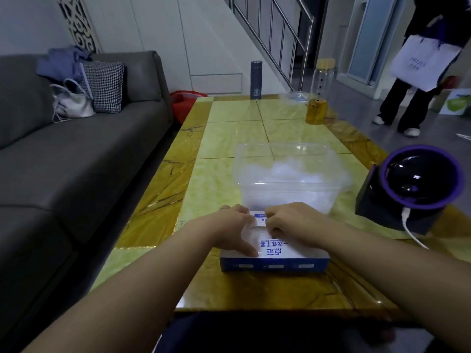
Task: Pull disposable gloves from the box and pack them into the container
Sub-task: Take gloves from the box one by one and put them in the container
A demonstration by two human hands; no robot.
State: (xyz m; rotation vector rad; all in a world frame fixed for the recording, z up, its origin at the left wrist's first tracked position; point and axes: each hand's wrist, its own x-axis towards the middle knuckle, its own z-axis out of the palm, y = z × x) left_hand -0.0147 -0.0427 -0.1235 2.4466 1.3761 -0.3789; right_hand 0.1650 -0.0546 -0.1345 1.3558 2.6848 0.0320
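Nearest is the person's dark lap at the table's near edge, and both bare forearms reach forward to the glove box (274, 259), which lies flat on the table (229, 138) just short of the container. The box is blue and white; its top, upside down from here, carries large blue Chinese characters, a line reading 一次性手套, and small Latin print that looks like "Disposable Gloves" (too blurred to be sure). The left hand (234, 228) lies on the left of the box top, fingers laid flat and thumb stretched along the lid, pressing it down. The right hand (293, 221) sits over the box's opening with its fingers curled downward; I cannot tell whether they pinch anything. Just beyond stands the container (285, 145), clear plastic, with crumpled translucent gloves (288, 174) piled inside. To its right is a black device (418, 179) with a purple ring and a white cable (410, 226). The tabletop is glossy yellow-green marble-look tile with an amber border. At its far end stand a dark flask (256, 80) and a glass bottle (318, 98) holding amber liquid. A grey sofa (76, 154) runs along the left with a houndstooth cushion (104, 85) and a white handbag (72, 101). Far right, a standing person carries a white paper bag (420, 64) printed "PROYA", near a metal stair rail (280, 34).
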